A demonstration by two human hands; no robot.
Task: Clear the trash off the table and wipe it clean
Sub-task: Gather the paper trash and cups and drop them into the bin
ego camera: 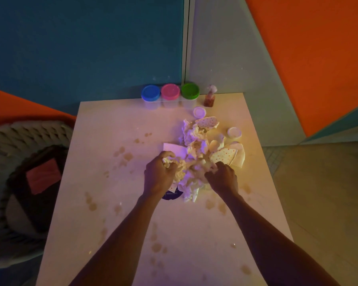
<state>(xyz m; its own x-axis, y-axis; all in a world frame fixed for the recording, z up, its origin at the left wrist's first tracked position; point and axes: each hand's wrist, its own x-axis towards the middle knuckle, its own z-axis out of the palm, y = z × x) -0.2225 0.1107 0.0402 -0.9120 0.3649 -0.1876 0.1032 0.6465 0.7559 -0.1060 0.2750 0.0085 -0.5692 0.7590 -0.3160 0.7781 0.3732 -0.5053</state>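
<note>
Dim room; stained table [103, 124] bears seemingly crumpled paper [194, 139].

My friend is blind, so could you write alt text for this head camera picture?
Two hands, left and right, gather a pile of crumpled paper trash on a white table spotted with brown stains. Three tubs with blue, pink and green lids and a small bottle stand along the far edge.

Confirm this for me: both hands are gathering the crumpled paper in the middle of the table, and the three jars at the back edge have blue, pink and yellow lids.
One detail is off. The head view shows the three jars with blue, pink and green lids, not yellow. The rest holds: the left hand and right hand both grip the crumpled paper on the table.
</note>
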